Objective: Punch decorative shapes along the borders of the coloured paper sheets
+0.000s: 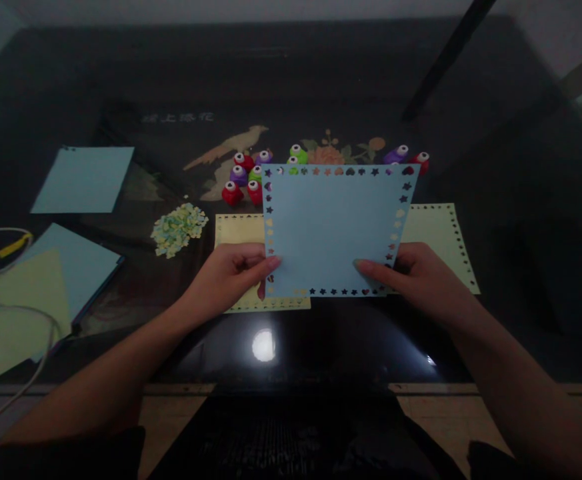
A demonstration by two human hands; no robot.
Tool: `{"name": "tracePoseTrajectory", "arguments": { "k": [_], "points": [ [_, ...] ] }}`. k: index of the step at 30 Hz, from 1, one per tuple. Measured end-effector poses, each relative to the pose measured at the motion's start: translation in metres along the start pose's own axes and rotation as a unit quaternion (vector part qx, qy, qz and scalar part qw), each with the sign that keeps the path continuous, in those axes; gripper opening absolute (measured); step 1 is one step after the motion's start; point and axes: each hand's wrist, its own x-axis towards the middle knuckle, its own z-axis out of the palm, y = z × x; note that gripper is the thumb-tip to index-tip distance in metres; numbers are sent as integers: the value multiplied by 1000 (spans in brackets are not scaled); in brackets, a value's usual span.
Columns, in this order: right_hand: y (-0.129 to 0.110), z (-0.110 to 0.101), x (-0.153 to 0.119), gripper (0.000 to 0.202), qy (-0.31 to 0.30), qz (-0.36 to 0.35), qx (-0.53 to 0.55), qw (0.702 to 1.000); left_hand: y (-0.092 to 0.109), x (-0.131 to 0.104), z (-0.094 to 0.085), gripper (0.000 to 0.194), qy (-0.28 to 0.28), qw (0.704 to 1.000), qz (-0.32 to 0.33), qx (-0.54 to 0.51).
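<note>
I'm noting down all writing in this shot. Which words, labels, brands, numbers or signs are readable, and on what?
"上": second of four pale characters on the tabletop; the others are blurred, perhaps "锦上添花" in full.
Dark marks on the white tops of the craft punches: too small to make out surely.
Blue sheet in the hands: no lettering visible.

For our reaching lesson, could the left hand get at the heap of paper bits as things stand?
Probably yes, after releasing the held blue sheet: nothing seems to stand between the left hand and the paper bits.
</note>
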Motion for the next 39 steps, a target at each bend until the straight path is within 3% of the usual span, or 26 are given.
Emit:
{"name": "tracePoseTrajectory", "arguments": {
  "k": [15,23,29,34,39],
  "points": [
    [0,3,0,16,-25,30,60,997,-5,-2,3,24,-21,1000,-10,-17],
    [4,6,2,23,-4,52,70,996,-7,-2,3,26,-29,999,-25,0],
    [8,7,2,29,-32,97,142,985,-5,-1,3,31,-31,999,-8,17],
    [4,10,0,38,-11,141,188,972,-5,-1,3,34,-24,999,-8,31],
    [7,13,3,38,-14,121,176,977,-6,-1,5,35,-20,999,-4,31]
  ]
}}
